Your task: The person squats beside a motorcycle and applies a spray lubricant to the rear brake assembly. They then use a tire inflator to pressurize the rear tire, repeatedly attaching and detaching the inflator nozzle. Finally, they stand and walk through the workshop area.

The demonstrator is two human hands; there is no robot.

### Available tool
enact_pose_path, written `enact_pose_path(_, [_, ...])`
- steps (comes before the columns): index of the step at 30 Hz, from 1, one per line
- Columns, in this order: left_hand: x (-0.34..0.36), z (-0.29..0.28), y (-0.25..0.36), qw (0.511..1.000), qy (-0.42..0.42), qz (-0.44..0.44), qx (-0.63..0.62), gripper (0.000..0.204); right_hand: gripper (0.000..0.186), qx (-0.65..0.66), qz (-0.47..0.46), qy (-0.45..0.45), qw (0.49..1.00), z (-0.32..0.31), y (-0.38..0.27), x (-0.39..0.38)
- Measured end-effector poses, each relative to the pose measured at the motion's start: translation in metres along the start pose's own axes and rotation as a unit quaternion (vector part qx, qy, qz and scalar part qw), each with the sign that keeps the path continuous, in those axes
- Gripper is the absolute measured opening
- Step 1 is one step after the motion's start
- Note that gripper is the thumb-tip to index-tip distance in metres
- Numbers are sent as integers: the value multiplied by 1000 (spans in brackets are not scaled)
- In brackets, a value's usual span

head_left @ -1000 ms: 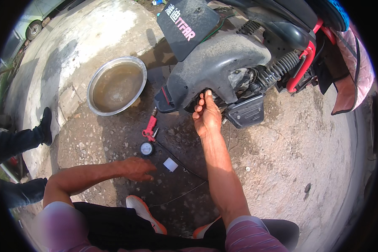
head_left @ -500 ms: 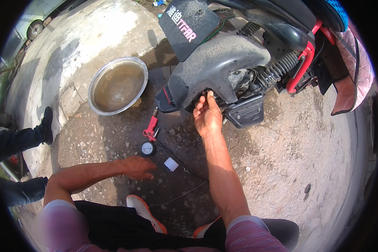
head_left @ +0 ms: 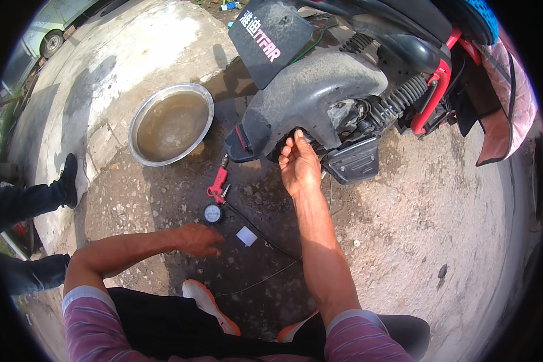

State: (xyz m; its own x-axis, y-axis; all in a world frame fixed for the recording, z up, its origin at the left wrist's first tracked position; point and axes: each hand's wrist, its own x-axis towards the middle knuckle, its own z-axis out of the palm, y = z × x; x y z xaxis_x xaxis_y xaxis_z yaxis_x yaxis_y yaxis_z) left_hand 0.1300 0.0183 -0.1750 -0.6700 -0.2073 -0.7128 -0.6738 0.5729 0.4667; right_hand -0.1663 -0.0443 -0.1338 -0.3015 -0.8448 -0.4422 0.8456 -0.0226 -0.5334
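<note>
My right hand (head_left: pixel 299 164) reaches up to the opening beneath the dusty black fender (head_left: pixel 311 84) of a scooter. Its thumb and fingers are pinched together at the dark wheel area, and whatever they grip is too small and shaded to make out. Over the ground to the left hangs my left hand (head_left: pixel 200 240), holding nothing, with its fingers loosely apart. Just beyond it lies a red tyre inflator gun (head_left: pixel 218 184) with a round dial gauge (head_left: pixel 212 213) and a black hose. A small white block (head_left: pixel 246 236) rests on the wet ground right of that hand.
A metal basin (head_left: pixel 206 123) of murky water stands left of the fender. The scooter's black footrest (head_left: pixel 353 161), coil shock absorber (head_left: pixel 398 102) and mud flap (head_left: pixel 268 39) surround the wheel. Another person's legs (head_left: pixel 36 202) are at the far left. A thin hose (head_left: pixel 265 279) crosses the ground.
The fingertips of my right hand have shifted slightly, still pinched at the same spot by the wheel. My left hand has hardly moved. The view has shifted a touch.
</note>
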Motion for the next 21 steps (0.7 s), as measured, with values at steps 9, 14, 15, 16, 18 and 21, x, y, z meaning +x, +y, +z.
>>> enact_pose_path(9, [-2,-3,0,1000,-5,-7,2,55,11,20,16,-24,999,-6,4,1])
enact_pose_path(14, [2,4,-6,1000,18,5,7,51,13,32,30,-24,999,-10,1,14])
enact_pose_path(15, [4,3,-6,1000,19,7,12,49,16,30,37,-23,999,-11,-1,16])
enact_pose_path(16, [3,3,-5,1000,16,5,13,47,16,32,36,-20,999,-10,1,14])
enact_pose_path(18, [3,2,-5,1000,16,7,14,45,16,35,35,-14,999,-9,3,8])
enact_pose_path(21, [3,5,-9,1000,22,12,17,42,14,24,13,-11,1000,-11,4,6])
